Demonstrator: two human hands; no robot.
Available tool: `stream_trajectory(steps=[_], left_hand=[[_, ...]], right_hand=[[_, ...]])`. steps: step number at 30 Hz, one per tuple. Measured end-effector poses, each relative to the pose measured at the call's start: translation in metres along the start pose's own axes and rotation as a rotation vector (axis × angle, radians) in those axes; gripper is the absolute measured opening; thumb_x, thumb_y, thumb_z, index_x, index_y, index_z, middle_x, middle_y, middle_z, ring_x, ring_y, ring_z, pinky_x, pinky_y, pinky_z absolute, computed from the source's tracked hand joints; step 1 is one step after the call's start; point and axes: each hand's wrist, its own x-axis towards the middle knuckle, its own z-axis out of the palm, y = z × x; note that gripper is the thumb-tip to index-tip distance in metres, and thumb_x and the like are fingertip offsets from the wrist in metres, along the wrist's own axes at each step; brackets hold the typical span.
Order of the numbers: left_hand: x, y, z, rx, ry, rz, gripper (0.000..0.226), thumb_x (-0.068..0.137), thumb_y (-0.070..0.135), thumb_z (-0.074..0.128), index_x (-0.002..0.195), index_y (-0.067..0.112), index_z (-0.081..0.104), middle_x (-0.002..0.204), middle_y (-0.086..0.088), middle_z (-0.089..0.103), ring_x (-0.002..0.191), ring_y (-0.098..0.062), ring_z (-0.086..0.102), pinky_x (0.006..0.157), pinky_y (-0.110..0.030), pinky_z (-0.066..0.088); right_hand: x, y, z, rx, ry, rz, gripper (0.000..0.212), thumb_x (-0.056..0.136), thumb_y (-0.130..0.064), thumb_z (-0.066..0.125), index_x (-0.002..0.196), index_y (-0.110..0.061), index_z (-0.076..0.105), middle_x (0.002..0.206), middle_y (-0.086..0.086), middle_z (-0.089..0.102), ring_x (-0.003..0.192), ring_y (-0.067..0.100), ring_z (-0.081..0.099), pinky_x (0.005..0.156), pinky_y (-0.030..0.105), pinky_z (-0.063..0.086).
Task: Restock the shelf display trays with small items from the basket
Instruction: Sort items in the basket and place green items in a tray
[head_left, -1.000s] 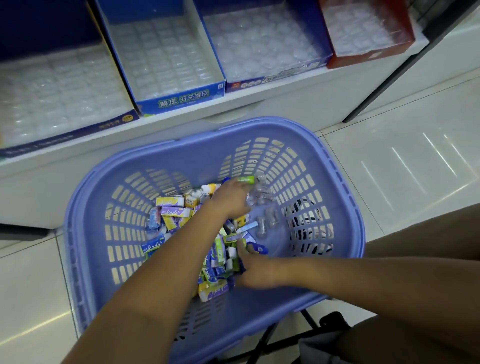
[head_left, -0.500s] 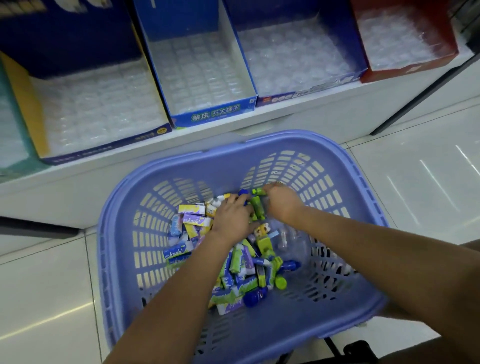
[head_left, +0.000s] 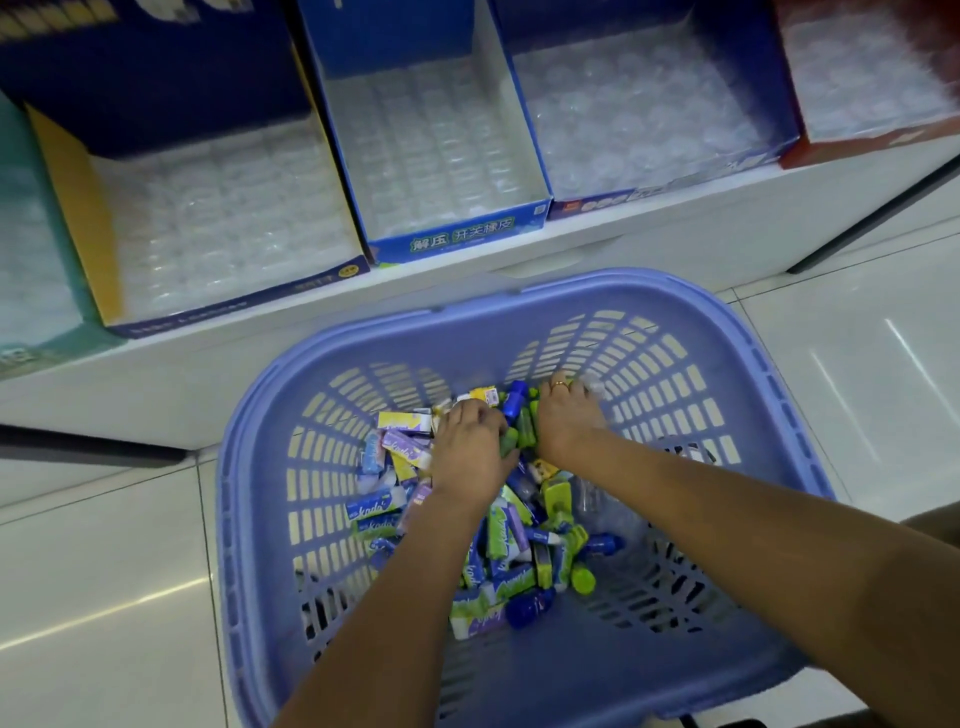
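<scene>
A purple-blue plastic basket (head_left: 519, 291) stands on the floor below the shelf. In it lies a pile of small items (head_left: 511, 561): green, blue and purple mini tubes, boxes and bottles. Both hands are down in the far end of the pile. My left hand (head_left: 467, 441) curls its fingers round green pieces (head_left: 522, 434) lying between the two hands. My right hand (head_left: 569, 421), with a ring on one finger, has its fingers curled down over items at the basket's far wall. The fingertips of both hands are hidden. A blue display tray (head_left: 457, 236) with a Chinese label sits straight above.
More trays line the white shelf: a navy and yellow one (head_left: 234, 304) at left, a teal one (head_left: 31, 353) at far left, a blue one (head_left: 665, 192) and a red one (head_left: 872, 140) at right. Clear plastic inserts line them. Glossy white floor tiles (head_left: 857, 389) surround the basket.
My right hand moved from the near side of the pile to the far end, beside my left hand. The left hand stayed in place. The view tilted up toward the shelf.
</scene>
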Motion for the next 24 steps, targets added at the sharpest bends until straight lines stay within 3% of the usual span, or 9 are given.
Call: stream_trajectory(steps=[4, 10, 13, 16, 18, 20, 22, 24], left_hand=[[-0.006, 0.005, -0.001, 0.008, 0.006, -0.027, 0.040, 0.087, 0.038, 0.060, 0.121, 0.018, 0.056, 0.128, -0.005, 0.046, 0.125, -0.024, 0.036, 0.112, -0.033, 0.022], [-0.025, 0.013, -0.002, -0.031, -0.044, -0.113, 0.041, 0.099, 0.029, 0.044, 0.140, 0.021, 0.045, 0.156, -0.006, 0.024, 0.147, -0.024, 0.006, 0.119, -0.034, 0.000], [-0.035, 0.016, -0.002, -0.080, -0.069, -0.146, 0.046, 0.097, 0.017, 0.048, 0.142, 0.021, 0.042, 0.159, -0.003, 0.015, 0.148, -0.022, 0.001, 0.119, -0.036, 0.010], [-0.042, 0.017, -0.009, -0.168, -0.085, -0.171, 0.047, 0.094, 0.010, 0.051, 0.140, 0.019, 0.044, 0.158, -0.003, 0.015, 0.147, -0.023, 0.009, 0.114, -0.040, 0.028], [-0.044, 0.018, -0.013, -0.246, -0.094, -0.210, 0.044, 0.093, 0.010, 0.052, 0.136, 0.018, 0.048, 0.157, -0.003, 0.017, 0.145, -0.023, 0.017, 0.109, -0.039, 0.037], [-0.043, 0.020, -0.021, -0.305, -0.090, -0.268, 0.042, 0.091, 0.013, 0.056, 0.133, 0.016, 0.051, 0.154, -0.005, 0.023, 0.139, -0.024, 0.030, 0.104, -0.036, 0.040], [-0.038, 0.027, -0.034, -0.420, -0.054, -0.329, 0.046, 0.089, 0.019, 0.062, 0.133, 0.014, 0.051, 0.146, -0.009, 0.036, 0.124, -0.026, 0.048, 0.097, -0.034, 0.045], [-0.032, 0.038, -0.054, -0.651, -0.041, -0.332, 0.056, 0.085, 0.027, 0.069, 0.135, 0.013, 0.048, 0.136, -0.009, 0.049, 0.117, -0.026, 0.055, 0.097, -0.038, 0.047]], right_hand=[[0.004, -0.002, -0.005, 0.068, 0.020, -0.027, 0.053, 0.088, -0.011, 0.054, 0.135, -0.003, 0.030, 0.138, 0.018, 0.037, 0.124, 0.035, 0.044, 0.096, 0.039, 0.042], [0.000, 0.000, 0.002, -0.025, 0.022, -0.101, 0.059, 0.082, -0.007, 0.062, 0.133, -0.006, 0.031, 0.137, 0.017, 0.033, 0.118, 0.036, 0.051, 0.087, 0.040, 0.047], [0.000, 0.002, 0.001, -0.002, 0.045, -0.134, 0.052, 0.084, 0.000, 0.056, 0.132, -0.003, 0.035, 0.136, 0.020, 0.034, 0.114, 0.039, 0.053, 0.087, 0.045, 0.047], [-0.002, 0.013, -0.003, 0.067, 0.025, -0.204, 0.040, 0.086, -0.004, 0.057, 0.124, -0.004, 0.045, 0.127, 0.020, 0.043, 0.111, 0.038, 0.054, 0.087, 0.043, 0.045], [-0.007, 0.020, -0.013, 0.220, 0.035, -0.227, 0.015, 0.090, -0.008, 0.050, 0.103, -0.011, 0.057, 0.121, 0.022, 0.053, 0.109, 0.035, 0.055, 0.087, 0.038, 0.043], [-0.011, 0.025, -0.028, 0.354, 0.046, -0.224, 0.015, 0.092, -0.009, 0.048, 0.096, -0.013, 0.062, 0.116, 0.019, 0.061, 0.106, 0.032, 0.058, 0.085, 0.034, 0.044], [-0.018, 0.030, -0.048, 0.535, -0.080, -0.221, 0.022, 0.089, -0.006, 0.056, 0.109, -0.006, 0.064, 0.109, 0.017, 0.065, 0.099, 0.031, 0.063, 0.083, 0.035, 0.049], [-0.034, 0.034, -0.071, 0.858, -0.333, -0.297, 0.026, 0.088, 0.000, 0.059, 0.113, 0.003, 0.061, 0.094, 0.020, 0.066, 0.079, 0.025, 0.064, 0.073, 0.033, 0.052]])
